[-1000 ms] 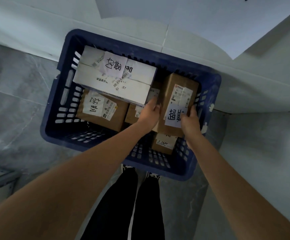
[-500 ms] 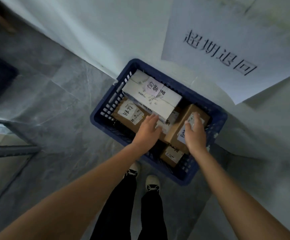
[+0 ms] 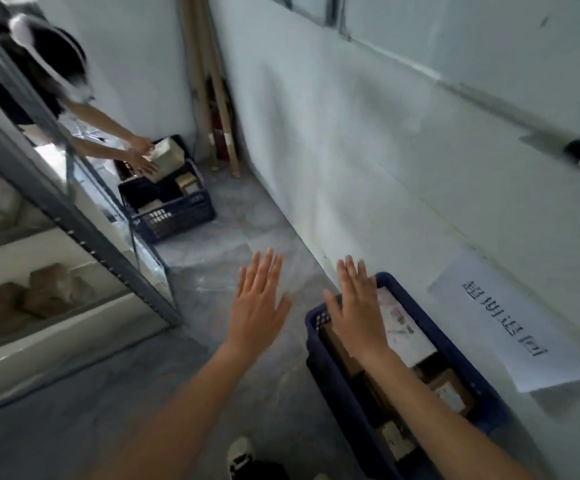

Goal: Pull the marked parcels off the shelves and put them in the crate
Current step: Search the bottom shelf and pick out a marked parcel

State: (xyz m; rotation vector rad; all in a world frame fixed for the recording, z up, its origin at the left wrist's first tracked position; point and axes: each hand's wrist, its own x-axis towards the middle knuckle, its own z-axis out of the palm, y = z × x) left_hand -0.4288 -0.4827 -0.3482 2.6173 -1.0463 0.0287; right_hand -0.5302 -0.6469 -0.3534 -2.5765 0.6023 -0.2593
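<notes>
A dark blue crate (image 3: 337,403) stands on the floor against the wall at lower right, holding several labelled parcels: a white box (image 3: 406,327) and brown boxes (image 3: 451,393). My right hand (image 3: 357,306) hovers flat over the crate's near left corner, fingers straight, holding nothing. My left hand (image 3: 259,303) is spread open above the bare floor, left of the crate, also empty. Grey metal shelves (image 3: 74,216) on the left carry brown parcels (image 3: 53,292).
Another person (image 3: 39,64) at upper left bends over a second blue crate (image 3: 174,209), holding a box (image 3: 167,157). A paper sign (image 3: 510,323) hangs on the wall above my crate. Poles and a fire extinguisher (image 3: 219,133) stand in the far corner.
My hands have let go of the brown parcel in the crate and lifted away open. The view has swung up and left, bringing the shelves and the other person into sight.
</notes>
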